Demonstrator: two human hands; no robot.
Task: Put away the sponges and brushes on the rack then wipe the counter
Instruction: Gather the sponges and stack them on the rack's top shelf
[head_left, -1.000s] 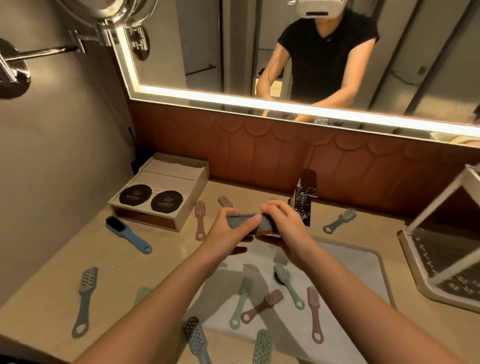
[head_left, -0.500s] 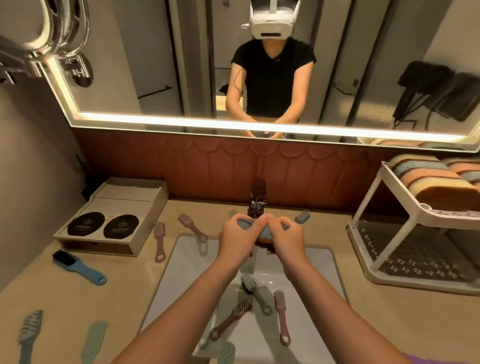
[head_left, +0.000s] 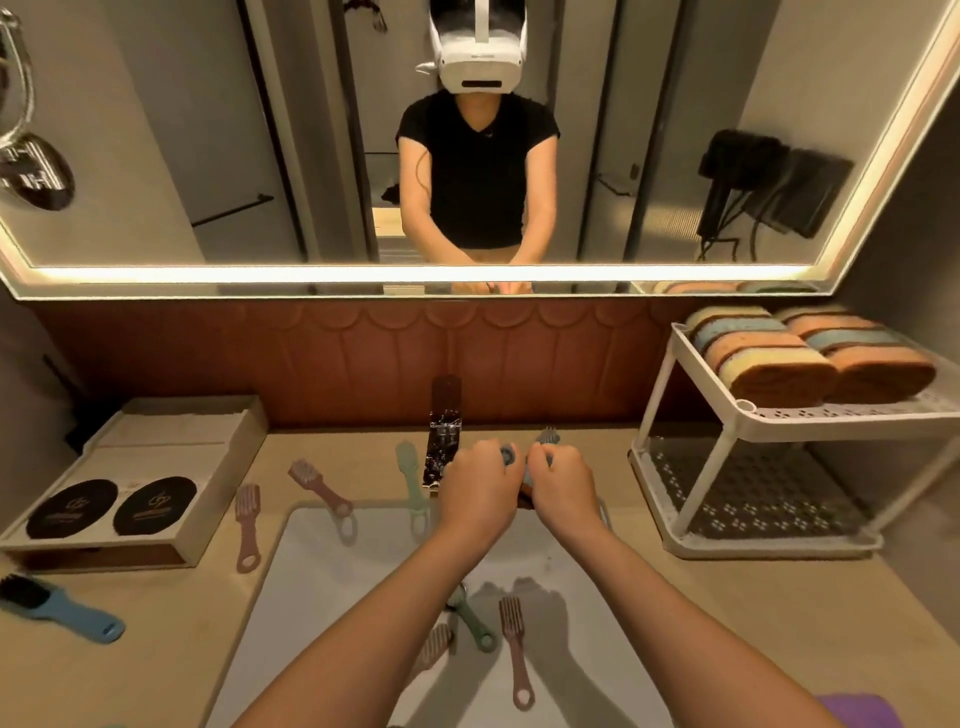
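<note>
Both hands hold one blue-grey sponge (head_left: 508, 457) above the back edge of the sink (head_left: 322, 571), just right of the faucet (head_left: 444, 441). The left hand (head_left: 478, 486) curls its fingers round the left end; the right hand (head_left: 563, 480) curls round the right end. Only a small part of the sponge shows between the knuckles. Its long axis appears to run left to right, roughly parallel to the back edge of the counter (head_left: 753, 597), though the hands hide most of its length. The rack (head_left: 841, 418) stands at the back right corner of the counter, well apart from the grip and directly to its right — roughly in line with the sponge's long axis. The right hand is the nearer one. The upper shelf already carries stacked sponges (head_left: 769, 364) lying side by side. Judgement: the transfer favours the right hand alone, which requires the left hand to release first — then a sideways and upward carry to the upper shelf.
</note>
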